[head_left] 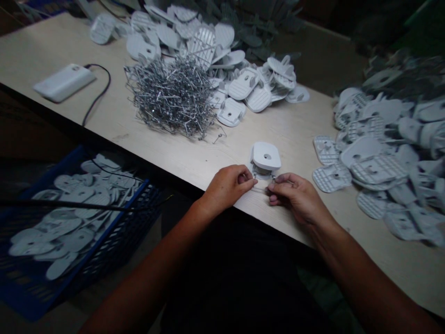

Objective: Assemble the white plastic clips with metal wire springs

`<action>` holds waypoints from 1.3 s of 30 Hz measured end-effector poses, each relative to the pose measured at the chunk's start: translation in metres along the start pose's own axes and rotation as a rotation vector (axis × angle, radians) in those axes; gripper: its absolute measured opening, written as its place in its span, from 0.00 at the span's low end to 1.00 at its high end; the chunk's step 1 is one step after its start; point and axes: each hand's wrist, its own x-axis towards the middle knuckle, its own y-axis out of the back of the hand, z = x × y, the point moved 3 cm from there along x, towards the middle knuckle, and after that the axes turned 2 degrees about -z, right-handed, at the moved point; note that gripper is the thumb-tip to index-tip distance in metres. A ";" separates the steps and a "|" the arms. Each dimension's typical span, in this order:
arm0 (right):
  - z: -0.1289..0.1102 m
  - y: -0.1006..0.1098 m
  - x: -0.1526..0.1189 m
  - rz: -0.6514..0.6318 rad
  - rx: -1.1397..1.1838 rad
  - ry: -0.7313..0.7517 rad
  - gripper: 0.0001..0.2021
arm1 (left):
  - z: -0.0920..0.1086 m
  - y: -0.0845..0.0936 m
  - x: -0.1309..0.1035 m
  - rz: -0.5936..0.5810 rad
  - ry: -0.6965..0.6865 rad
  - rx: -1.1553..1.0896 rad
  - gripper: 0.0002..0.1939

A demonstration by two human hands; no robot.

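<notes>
Lone piece: plain white, a grey spot near its middle
Wire springs: silvery grey with bright glints
Back heap: white, some faces ribbed in parallel lines
Right-hand heap: greyish white, several faces gridded
Crate: deep blue, openwork sides
Pieces in the crate: pale grey
Counter: pale beige
Slab-shaped device: plain white
Cable: black

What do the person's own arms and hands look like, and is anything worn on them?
The left hand and right hand are both bare, with no gloves, and no watch or bracelet is visible. The forearms are uncovered, with no sleeves in view and no clear markings. Dark clothing covers the body, its details lost in shadow.
</notes>
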 end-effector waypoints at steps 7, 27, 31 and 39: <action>-0.003 -0.006 0.000 0.012 0.073 -0.005 0.24 | -0.005 0.002 0.002 0.073 -0.033 -0.122 0.18; 0.004 0.011 -0.022 -0.133 0.216 -0.251 0.23 | 0.019 0.009 -0.012 0.014 -0.122 0.208 0.35; 0.006 0.017 -0.028 -0.176 0.225 -0.293 0.23 | 0.025 0.007 -0.011 -0.113 -0.288 0.200 0.29; 0.003 0.019 -0.028 -0.099 0.284 -0.150 0.27 | 0.016 0.005 -0.002 -0.181 -0.338 0.042 0.23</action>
